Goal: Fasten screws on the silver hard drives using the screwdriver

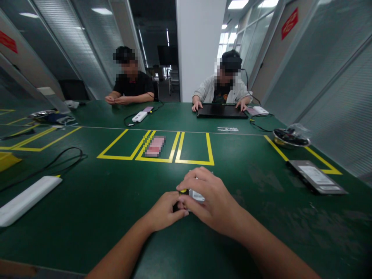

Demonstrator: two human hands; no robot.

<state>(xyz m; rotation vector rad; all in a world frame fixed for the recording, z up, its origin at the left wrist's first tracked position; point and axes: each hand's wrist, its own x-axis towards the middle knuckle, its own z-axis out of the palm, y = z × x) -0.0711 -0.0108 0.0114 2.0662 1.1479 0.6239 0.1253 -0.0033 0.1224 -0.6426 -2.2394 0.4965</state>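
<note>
Two people sit across the green table [87, 201], beside a white bar [26, 199], black laptop [221, 111] and flat packet [316, 177].

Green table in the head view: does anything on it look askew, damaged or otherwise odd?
Little stands out. The green table has pale scuffs right of the hands, and the flat grey pouch with a white label lies askew across a yellow tape line. Both hands, left and right, close around a small silvery object with a yellow tip.

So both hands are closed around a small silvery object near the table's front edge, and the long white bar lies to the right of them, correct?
Not quite. In the head view the left hand and right hand do hold the small silvery object, but the long white bar lies to their left.
</note>
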